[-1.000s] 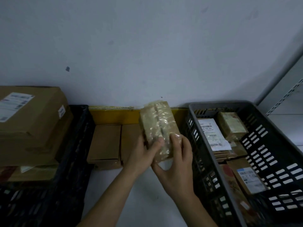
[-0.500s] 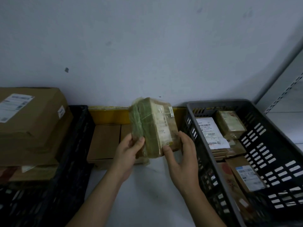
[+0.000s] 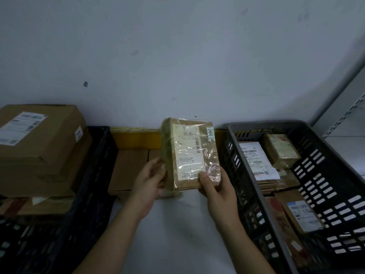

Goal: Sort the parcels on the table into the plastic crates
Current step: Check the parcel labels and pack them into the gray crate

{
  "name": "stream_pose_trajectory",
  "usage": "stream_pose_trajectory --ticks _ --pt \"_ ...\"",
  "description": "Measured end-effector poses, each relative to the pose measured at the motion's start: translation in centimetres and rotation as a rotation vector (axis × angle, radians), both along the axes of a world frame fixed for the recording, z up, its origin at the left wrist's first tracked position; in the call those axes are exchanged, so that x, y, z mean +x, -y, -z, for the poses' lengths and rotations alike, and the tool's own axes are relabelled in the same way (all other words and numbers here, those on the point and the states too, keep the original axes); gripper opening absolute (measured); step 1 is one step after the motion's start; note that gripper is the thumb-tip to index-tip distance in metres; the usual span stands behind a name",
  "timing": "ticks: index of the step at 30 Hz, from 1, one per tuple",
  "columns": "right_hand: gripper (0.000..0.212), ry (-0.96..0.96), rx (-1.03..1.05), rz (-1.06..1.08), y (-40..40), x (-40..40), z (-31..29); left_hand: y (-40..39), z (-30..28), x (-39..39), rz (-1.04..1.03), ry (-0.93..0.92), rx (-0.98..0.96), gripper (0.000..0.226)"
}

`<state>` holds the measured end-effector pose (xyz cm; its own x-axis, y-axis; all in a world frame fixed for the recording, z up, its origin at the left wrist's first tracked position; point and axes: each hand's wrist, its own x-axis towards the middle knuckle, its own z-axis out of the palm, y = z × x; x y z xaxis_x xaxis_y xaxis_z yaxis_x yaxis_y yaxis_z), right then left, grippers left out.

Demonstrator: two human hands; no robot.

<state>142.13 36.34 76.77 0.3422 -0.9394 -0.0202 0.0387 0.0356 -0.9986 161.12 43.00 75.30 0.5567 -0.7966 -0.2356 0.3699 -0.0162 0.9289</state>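
Note:
A small brown parcel [image 3: 189, 153] wrapped in clear film is held upright above the white table [image 3: 177, 234], its white label facing me. My left hand [image 3: 150, 180] grips its lower left side. My right hand [image 3: 215, 186] holds its lower right corner, thumb on the label. A grey plastic crate [image 3: 324, 175] stands to the right with several labelled parcels inside. A black crate [image 3: 92, 184] stands to the left, piled with large cardboard boxes [image 3: 39, 147].
Two flat brown boxes [image 3: 130, 169] lie on the table behind the held parcel, against a yellow strip [image 3: 134, 138] at the foot of the wall. A metal shelf upright [image 3: 347, 107] rises at the far right.
The parcel has been turned in both hands from its taped back to its labelled face, which now faces me squarely. My right thumb has moved onto the label.

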Motion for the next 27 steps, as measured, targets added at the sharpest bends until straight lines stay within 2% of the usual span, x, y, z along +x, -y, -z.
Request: stream_pose_trajectory --ticks 2,6,9,12,15,18,23,25,27 --pt "0.039 -0.033 -0.088 0.044 -0.3 0.0 0.0 0.2 -0.6 -0.5 -0.040 0.146 0.027 0.046" --pt "0.044 -0.079 -0.198 0.072 -0.7 0.0 -0.2 0.1 -2.3 -1.8 0.088 0.248 -0.012 0.056" --pt "0.045 -0.140 -0.203 0.051 -0.8 -0.7 -0.5 0.1 -2.3 -2.2 0.073 0.337 -0.007 0.057" --pt "0.045 -0.214 -0.208 0.021 -0.4 -1.8 -1.0 0.2 -2.4 -2.6 0.079 0.344 -0.013 0.053" --pt "0.052 -0.202 -0.230 -0.051 0.5 -3.8 -2.7 1.0 -2.7 -3.8 0.115 0.323 -0.057 0.048" --pt "0.055 -0.188 -0.165 -0.074 1.6 -7.5 -4.9 2.8 -3.4 -5.8 0.187 0.345 -0.086 0.041" --pt "0.057 -0.281 -0.099 -0.026 3.0 -14.5 -6.9 5.6 -4.0 -10.9 0.391 0.392 -0.061 0.057" --pt "0.051 -0.354 -0.146 0.006 4.2 -16.9 -7.2 6.4 -4.7 -13.3 0.458 0.430 -0.057 0.042" --pt "0.048 -0.419 -0.197 0.041 5.7 -19.4 -7.0 7.3 -5.3 -15.4 0.474 0.552 -0.085 0.029"
